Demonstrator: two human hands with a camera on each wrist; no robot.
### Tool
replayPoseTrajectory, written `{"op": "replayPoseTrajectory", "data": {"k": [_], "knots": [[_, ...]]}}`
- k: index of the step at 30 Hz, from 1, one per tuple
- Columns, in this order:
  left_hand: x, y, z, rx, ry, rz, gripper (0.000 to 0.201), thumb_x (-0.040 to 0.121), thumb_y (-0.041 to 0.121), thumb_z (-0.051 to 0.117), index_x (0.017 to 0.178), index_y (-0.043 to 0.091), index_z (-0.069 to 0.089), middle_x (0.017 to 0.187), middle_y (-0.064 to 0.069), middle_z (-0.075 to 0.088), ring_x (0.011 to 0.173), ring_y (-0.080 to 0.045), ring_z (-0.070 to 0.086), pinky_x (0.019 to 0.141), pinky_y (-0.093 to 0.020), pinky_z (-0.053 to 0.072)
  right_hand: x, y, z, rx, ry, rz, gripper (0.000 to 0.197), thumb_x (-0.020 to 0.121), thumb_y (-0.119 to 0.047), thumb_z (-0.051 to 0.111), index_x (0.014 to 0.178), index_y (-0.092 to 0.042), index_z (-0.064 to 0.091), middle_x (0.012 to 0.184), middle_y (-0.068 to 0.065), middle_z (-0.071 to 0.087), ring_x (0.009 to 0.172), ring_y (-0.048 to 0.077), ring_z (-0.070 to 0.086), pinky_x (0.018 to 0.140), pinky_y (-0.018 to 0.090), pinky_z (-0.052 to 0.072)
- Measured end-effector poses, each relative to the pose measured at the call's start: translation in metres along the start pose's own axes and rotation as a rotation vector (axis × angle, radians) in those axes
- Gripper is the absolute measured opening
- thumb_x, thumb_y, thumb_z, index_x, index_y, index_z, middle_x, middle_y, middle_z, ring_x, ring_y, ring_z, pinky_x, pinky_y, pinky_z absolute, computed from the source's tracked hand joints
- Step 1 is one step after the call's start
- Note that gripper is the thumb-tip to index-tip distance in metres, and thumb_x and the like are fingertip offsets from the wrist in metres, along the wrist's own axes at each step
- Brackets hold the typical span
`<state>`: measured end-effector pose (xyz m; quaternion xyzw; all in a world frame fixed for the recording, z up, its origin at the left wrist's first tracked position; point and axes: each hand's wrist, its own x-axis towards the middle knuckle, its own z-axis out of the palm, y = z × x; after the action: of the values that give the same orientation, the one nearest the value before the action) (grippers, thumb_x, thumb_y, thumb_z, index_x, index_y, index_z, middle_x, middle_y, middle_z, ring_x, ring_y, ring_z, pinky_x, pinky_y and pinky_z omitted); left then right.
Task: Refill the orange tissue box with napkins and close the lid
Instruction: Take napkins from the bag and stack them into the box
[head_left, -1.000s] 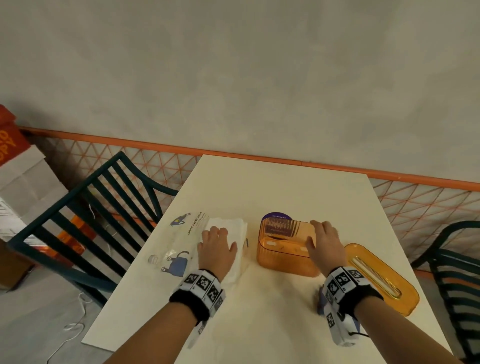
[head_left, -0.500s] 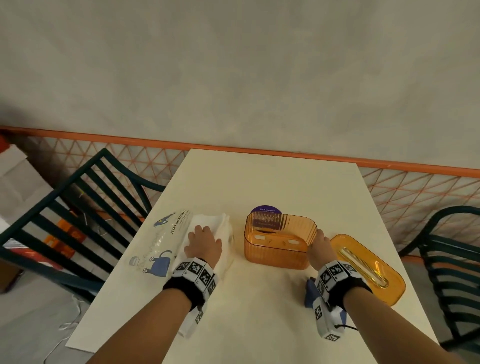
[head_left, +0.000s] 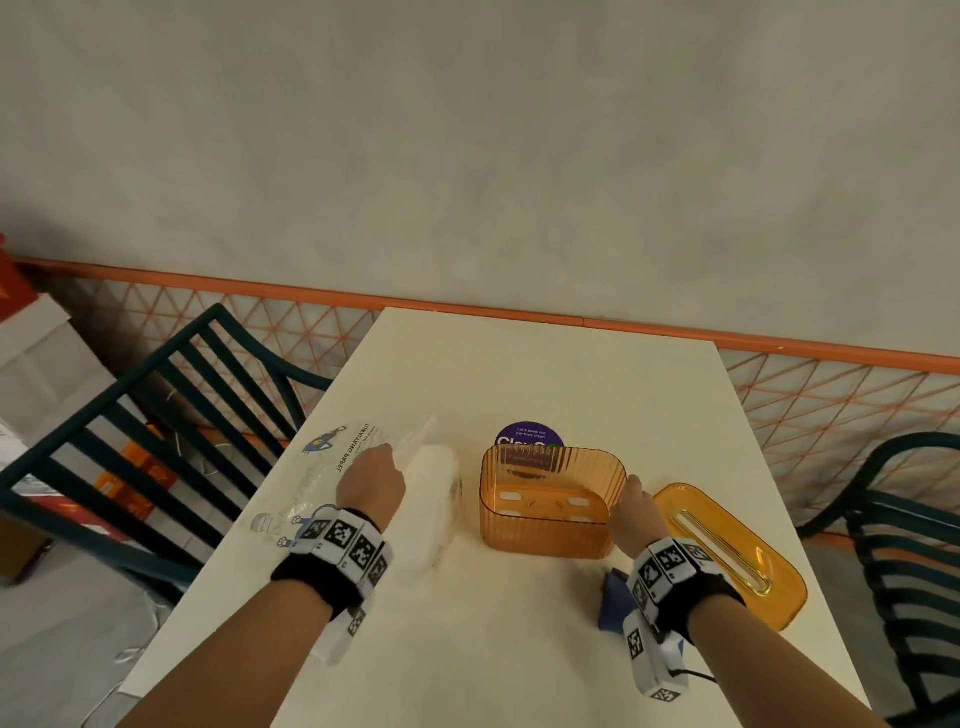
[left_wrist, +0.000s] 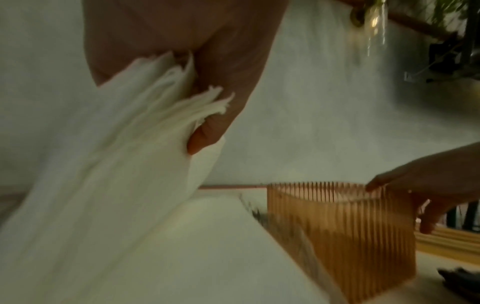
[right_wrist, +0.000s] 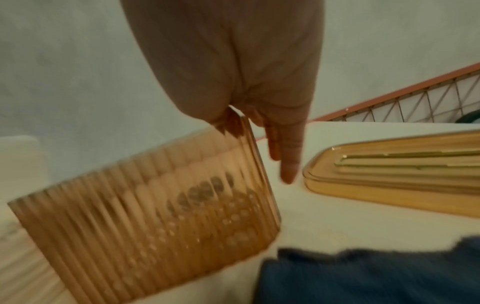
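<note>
Nearest the person, just behind the right wrist, a dark blue cloth (head_left: 610, 597) lies crumpled on the pale rectangular table (head_left: 519, 649).

The right hand (head_left: 631, 512) grips the right end wall of the ribbed, translucent orange plastic tissue box (head_left: 545, 525). The right wrist view shows the thumb inside the rim and the other fingers (right_wrist: 288, 162) down the outside. The box stands upright and open between the two hands, and only slots in its floor show inside; it looks empty.

Just outside the right hand, the flat orange plastic lid with a long slot (head_left: 727, 545) lies on the table, apart from the box.

The left hand (head_left: 371, 483) is clamped on a thick stack of white paper napkins (head_left: 434, 499), with the thumb (left_wrist: 205, 133) pressed across the fanned edges. The stack is tilted up, just beside the left wall of the box and not yet over it. Beyond the left hand lies a clear printed plastic wrapper (head_left: 322, 467). Past the box, a round purple sticker (head_left: 529, 435) shows on the table.

As a judgement, the lid is off and the napkins are in hand. Loading them and closing the lid remain.

By count there are one box, one lid, one stack of napkins, one wrapper, one cloth and two dark green slatted chairs, one (head_left: 156, 441) outside the left hand and the other (head_left: 909, 519) outside the right.
</note>
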<state>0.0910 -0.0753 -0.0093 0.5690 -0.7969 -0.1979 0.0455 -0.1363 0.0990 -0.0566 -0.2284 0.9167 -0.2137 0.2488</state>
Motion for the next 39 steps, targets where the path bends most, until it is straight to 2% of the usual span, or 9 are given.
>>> {"op": "replayPoseTrajectory", "data": {"k": [5,13,16,20,23,27,30,33,39], "knots": [[-0.006,0.012,-0.042,-0.128,0.201,0.201,0.022,0.092,0.005,0.042,0.106,-0.004,0.057,0.104,-0.021,0.063,0.099,-0.035,0.058,0.076,-0.033,0.042,-0.014,-0.039,-0.037,0.103,0.136,-0.237,0.05,0.099,-0.025,0.037,0.143,-0.005,0.026,0.137,0.02,0.043,0.123,0.033,0.046,0.102,0.042,0.04],[-0.038,0.056,-0.038,0.026,0.337,0.807,0.029,0.077,0.005,0.067,0.104,0.015,0.068,0.096,0.001,0.068,0.073,-0.018,0.068,0.057,-0.022,0.05,-0.035,-0.122,-0.065,0.831,-0.411,-0.086,0.042,0.092,-0.055,0.041,0.12,-0.024,0.036,0.098,0.016,0.065,0.078,0.034,0.066,0.069,0.044,0.057],[-0.026,0.05,-0.015,0.028,0.326,0.936,0.032,0.072,0.019,0.065,0.103,0.021,0.068,0.114,-0.003,0.066,0.107,-0.018,0.062,0.085,-0.035,0.054,-0.024,-0.12,-0.065,0.736,-0.355,-0.168,0.063,0.086,-0.027,0.062,0.14,-0.017,0.031,0.125,0.017,0.054,0.107,0.037,0.059,0.091,0.051,0.051],[-0.026,0.048,-0.004,-0.6,0.085,0.662,0.05,0.082,0.054,0.046,0.131,0.045,0.037,0.155,0.005,0.016,0.145,-0.013,0.01,0.114,-0.03,0.016,-0.019,-0.115,-0.074,0.729,-0.266,-0.263,0.058,0.088,-0.003,0.054,0.141,-0.013,0.032,0.119,0.017,0.058,0.106,0.036,0.059,0.093,0.049,0.049],[-0.03,0.062,-0.007,-1.333,-0.084,0.19,0.05,0.096,0.042,0.04,0.141,0.044,0.017,0.153,0.006,0.018,0.141,-0.021,0.025,0.104,-0.036,0.033,-0.017,-0.118,-0.083,0.81,-0.262,-0.319,0.048,0.091,0.002,0.05,0.137,-0.006,0.037,0.124,0.019,0.057,0.108,0.037,0.058,0.089,0.044,0.049],[-0.007,0.068,-0.011,-1.675,-0.506,-0.276,0.041,0.091,0.05,0.047,0.123,0.024,0.045,0.117,-0.006,0.054,0.103,-0.032,0.055,0.083,-0.051,0.049,-0.017,-0.117,-0.09,0.861,-0.281,-0.312,0.038,0.092,-0.002,0.049,0.13,-0.003,0.045,0.124,0.018,0.06,0.107,0.034,0.061,0.085,0.041,0.052],[0.005,0.071,-0.01,-1.657,-0.667,-0.292,0.035,0.09,0.036,0.056,0.121,0.018,0.053,0.112,-0.011,0.062,0.098,-0.032,0.059,0.086,-0.053,0.049,-0.013,-0.112,-0.087,0.844,-0.281,-0.258,0.03,0.095,-0.007,0.045,0.124,-0.003,0.049,0.112,0.013,0.062,0.092,0.026,0.061,0.069,0.03,0.05],[0.014,0.077,-0.002,-1.478,-0.528,-0.278,0.04,0.094,0.021,0.054,0.131,0.01,0.043,0.118,-0.014,0.055,0.096,-0.031,0.057,0.077,-0.045,0.052,0.001,-0.099,-0.082,0.726,-0.245,-0.152,0.029,0.096,-0.013,0.043,0.123,-0.005,0.049,0.101,0.009,0.06,0.074,0.021,0.057,0.055,0.025,0.045],[0.023,0.093,0.022,-0.835,-0.242,-0.027,0.039,0.092,0.011,0.053,0.129,0.002,0.041,0.126,-0.016,0.055,0.108,-0.031,0.056,0.087,-0.033,0.048,0.028,-0.068,-0.065,0.268,-0.014,-0.047,0.041,0.089,-0.003,0.05,0.129,-0.002,0.045,0.122,0.021,0.058,0.105,0.034,0.057,0.079,0.035,0.047]]}}
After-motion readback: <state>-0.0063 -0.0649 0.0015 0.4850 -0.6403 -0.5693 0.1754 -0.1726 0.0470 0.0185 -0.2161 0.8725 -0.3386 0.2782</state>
